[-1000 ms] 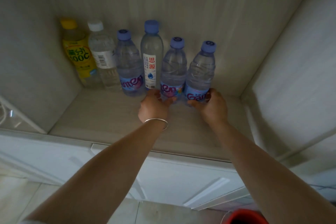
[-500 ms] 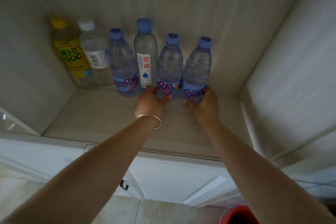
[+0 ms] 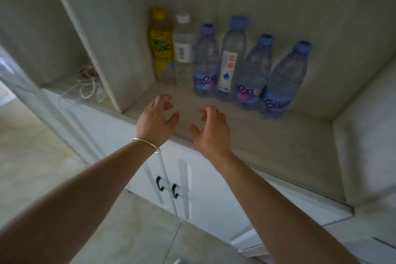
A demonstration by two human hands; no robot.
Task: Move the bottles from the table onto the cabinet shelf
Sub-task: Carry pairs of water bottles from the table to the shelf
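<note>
Several bottles stand in a row at the back of the cabinet shelf [image 3: 267, 148]: a yellow drink bottle [image 3: 161, 46], a clear white-capped bottle [image 3: 183, 51], a blue-capped water bottle [image 3: 205, 62], a taller white-labelled bottle [image 3: 231, 60], and two more blue-capped bottles [image 3: 254, 73] [image 3: 282, 83]. My left hand [image 3: 157, 120], with a silver bangle on its wrist, hovers over the shelf's front edge, fingers apart and empty. My right hand [image 3: 212, 130] is beside it, also open and empty. Both hands are well clear of the bottles.
White cabinet doors with two dark handles [image 3: 169, 187] sit below the shelf. A divider panel [image 3: 90, 45] separates a left compartment holding a white cord [image 3: 85, 90]. The right side wall [image 3: 368, 135] bounds the shelf. Tiled floor lies below.
Both hands have let go of the two rightmost bottles and drawn back to the shelf's front edge. The camera has swung left and down.
</note>
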